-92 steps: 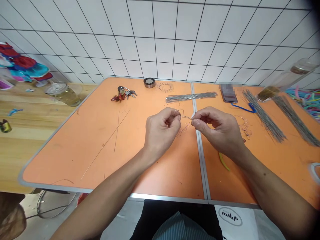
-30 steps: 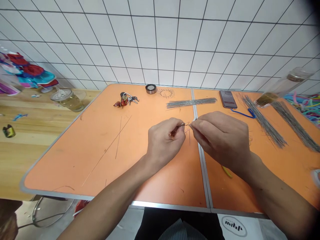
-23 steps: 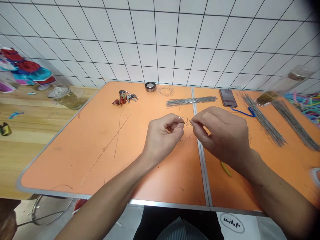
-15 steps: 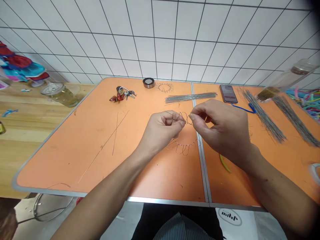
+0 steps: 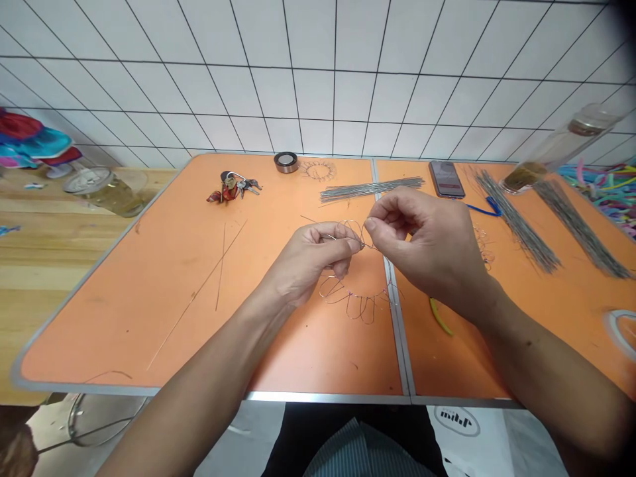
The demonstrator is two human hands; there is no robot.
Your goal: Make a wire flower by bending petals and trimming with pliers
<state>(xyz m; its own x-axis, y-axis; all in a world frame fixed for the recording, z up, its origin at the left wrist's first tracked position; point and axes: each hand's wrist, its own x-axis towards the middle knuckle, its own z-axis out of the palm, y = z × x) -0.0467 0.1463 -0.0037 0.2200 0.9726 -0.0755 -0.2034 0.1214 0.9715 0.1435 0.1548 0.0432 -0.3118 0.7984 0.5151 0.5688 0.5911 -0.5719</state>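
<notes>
A looped wire ring [image 5: 365, 296] is pinched by the left hand [image 5: 320, 255]. The right hand [image 5: 427, 238] is narrowed at the fingertips, its hold unclear.

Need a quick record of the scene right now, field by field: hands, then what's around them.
Left hand: grip closed on a looped wire ring
Right hand: grip at the ring's upper loops; too fine to tell if wire is pinched
Left side: two thin wires, crossed
Far side: keys, tape roll, wire bundle across the table seam, phone
Right side: two more bundles
</notes>
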